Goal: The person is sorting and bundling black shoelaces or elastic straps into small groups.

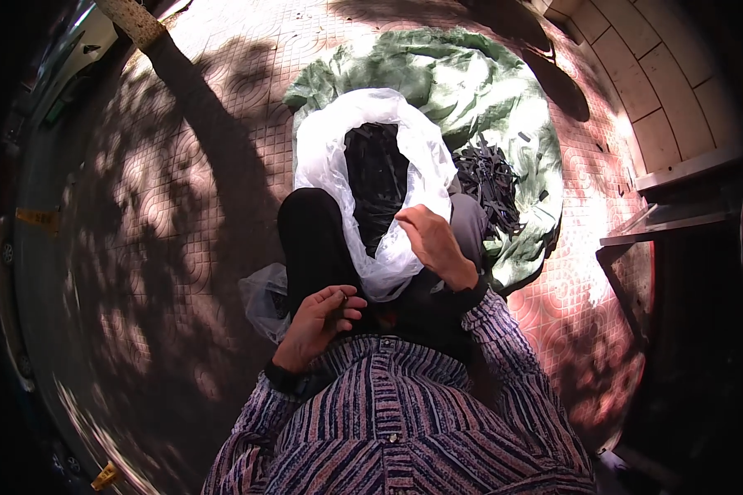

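A white plastic bag stands between my knees with its mouth spread wide, and black pieces fill its inside. My right hand is over the bag's near right rim, fingers bent and drawn together; whatever they may hold is hidden. In front of my waist, my left hand has its palm turned up and fingers curled, with a tiny dark thing at the fingertips that I cannot make out. Right of the bag lies a pile of thin black strips on a green cloth sheet.
A clear plastic bag lies by my left knee. Patterned paving surrounds me, with a tree trunk at the far left. A tiled wall and a ledge stand to the right. Parked vehicles line the left edge.
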A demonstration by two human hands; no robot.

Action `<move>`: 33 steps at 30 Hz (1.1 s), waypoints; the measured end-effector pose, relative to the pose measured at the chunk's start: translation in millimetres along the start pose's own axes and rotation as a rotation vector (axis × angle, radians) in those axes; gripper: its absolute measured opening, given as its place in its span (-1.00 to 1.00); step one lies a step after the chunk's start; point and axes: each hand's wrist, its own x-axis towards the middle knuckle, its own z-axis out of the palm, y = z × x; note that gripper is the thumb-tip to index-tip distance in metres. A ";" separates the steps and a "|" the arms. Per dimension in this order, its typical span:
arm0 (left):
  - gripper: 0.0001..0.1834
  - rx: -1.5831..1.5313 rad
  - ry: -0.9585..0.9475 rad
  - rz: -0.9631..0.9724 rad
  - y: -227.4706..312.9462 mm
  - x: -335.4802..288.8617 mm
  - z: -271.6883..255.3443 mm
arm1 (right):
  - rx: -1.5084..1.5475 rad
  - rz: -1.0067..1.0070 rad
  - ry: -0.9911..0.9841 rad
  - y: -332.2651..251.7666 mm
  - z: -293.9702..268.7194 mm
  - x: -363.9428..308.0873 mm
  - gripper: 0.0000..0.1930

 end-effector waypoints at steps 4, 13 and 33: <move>-0.76 -0.005 -0.019 0.043 5.2 -3.0 4.2 | -0.197 -0.049 -0.270 38.9 73.0 2.7 -0.85; -0.83 -0.004 0.109 0.093 4.9 -3.7 4.1 | 0.204 0.517 0.088 61.0 67.5 10.3 -0.82; -0.74 0.078 -0.039 0.236 19.9 5.1 20.9 | 0.843 0.532 -0.232 -66.0 -2.1 -42.4 -0.63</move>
